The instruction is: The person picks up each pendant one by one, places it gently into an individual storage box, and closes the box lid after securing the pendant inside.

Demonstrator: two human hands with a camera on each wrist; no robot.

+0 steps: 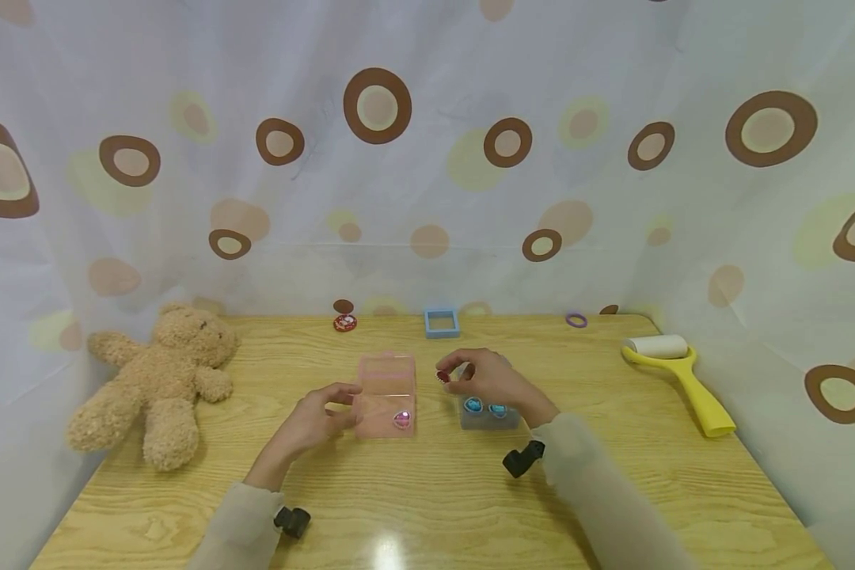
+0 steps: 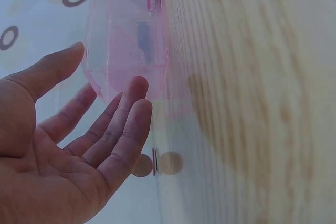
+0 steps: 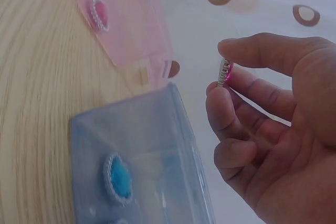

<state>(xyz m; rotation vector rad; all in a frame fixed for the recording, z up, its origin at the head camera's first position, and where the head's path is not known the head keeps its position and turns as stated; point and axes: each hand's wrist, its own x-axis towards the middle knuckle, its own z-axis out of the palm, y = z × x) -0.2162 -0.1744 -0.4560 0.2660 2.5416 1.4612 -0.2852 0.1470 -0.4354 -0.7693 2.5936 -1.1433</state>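
Note:
Between thumb and fingertips, my right hand pinches a pink jewel with a beaded silver rim. It holds the jewel above the table, between two see-through boxes. The blue box, partly covered by that hand, contains two blue jewels. To its left lies a pink box with its lid folded back and one pink jewel in its lower right corner. My left hand is at the pink box's left side, fingers relaxed and holding nothing; whether they touch the box I cannot tell.
A teddy bear lies at the left. Along the back edge are a red round piece, a light-blue square frame and a purple ring. A yellow-handled lint roller lies at the right. A patterned curtain surrounds the table.

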